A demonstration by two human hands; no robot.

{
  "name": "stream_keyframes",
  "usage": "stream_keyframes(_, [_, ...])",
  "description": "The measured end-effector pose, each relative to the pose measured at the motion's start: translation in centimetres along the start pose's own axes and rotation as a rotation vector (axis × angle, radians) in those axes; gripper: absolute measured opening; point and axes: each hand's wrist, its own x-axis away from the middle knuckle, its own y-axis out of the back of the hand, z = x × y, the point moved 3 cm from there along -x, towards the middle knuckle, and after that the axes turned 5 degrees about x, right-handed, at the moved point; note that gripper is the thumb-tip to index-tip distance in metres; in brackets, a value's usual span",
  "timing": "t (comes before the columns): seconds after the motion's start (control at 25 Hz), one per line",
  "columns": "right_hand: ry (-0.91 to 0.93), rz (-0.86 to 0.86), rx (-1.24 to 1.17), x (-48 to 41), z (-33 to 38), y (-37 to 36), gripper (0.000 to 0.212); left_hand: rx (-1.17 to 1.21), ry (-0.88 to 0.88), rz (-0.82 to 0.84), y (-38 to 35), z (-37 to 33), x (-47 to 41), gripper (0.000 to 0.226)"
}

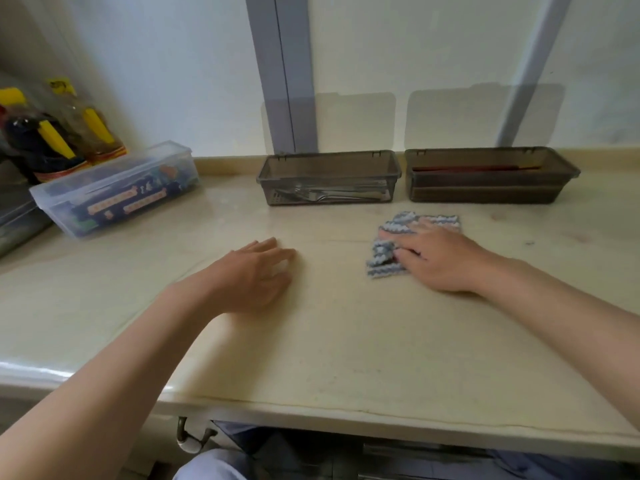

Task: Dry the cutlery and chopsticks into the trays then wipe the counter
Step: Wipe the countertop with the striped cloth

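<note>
Two smoky brown trays stand against the back wall. The left tray (329, 161) holds metal cutlery (332, 195). Red chopsticks (474, 167) lie in the right tray (491, 155). A blue and white striped cloth (401, 225) lies crumpled on the beige counter (329, 341) in front of the trays. My right hand (440, 259) presses flat on the cloth, fingers spread over it. My left hand (256, 275) rests palm down on the bare counter to the left of the cloth, holding nothing.
A clear lidded box (117, 188) with colourful contents sits at the left. Sauce bottles with yellow caps (52, 133) stand behind it in the corner. The counter's front edge (311, 407) runs close to my body.
</note>
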Motion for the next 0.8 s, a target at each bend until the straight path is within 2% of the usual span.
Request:
stream_keyframes(0.16, [0.231, 0.064, -0.027, 7.4, 6.1, -0.6, 0.048, 0.000, -0.006, -0.007, 0.7, -1.0, -0.2, 0.046])
stream_keyframes(0.24, [0.294, 0.097, -0.009, 8.1, 7.4, -1.0, 0.048, -0.001, -0.004, 0.015, 0.8, -1.5, -0.3, 0.048])
stream_keyframes(0.4, [0.267, 0.041, -0.030, 2.8, 8.1, -0.4, 0.048, -0.018, 0.021, 0.029, 0.8, -0.4, 0.8, 0.054])
stream_keyframes(0.6, [0.202, 0.005, -0.040, -3.1, 10.1, -0.1, 0.048, 0.018, 0.112, -0.022, 2.5, 6.1, 5.3, 0.050])
stream_keyframes(0.8, [0.180, -0.017, -0.037, -8.5, 13.6, -0.2, 0.050, 0.026, 0.102, -0.075, 2.5, 9.4, 8.6, 0.047])
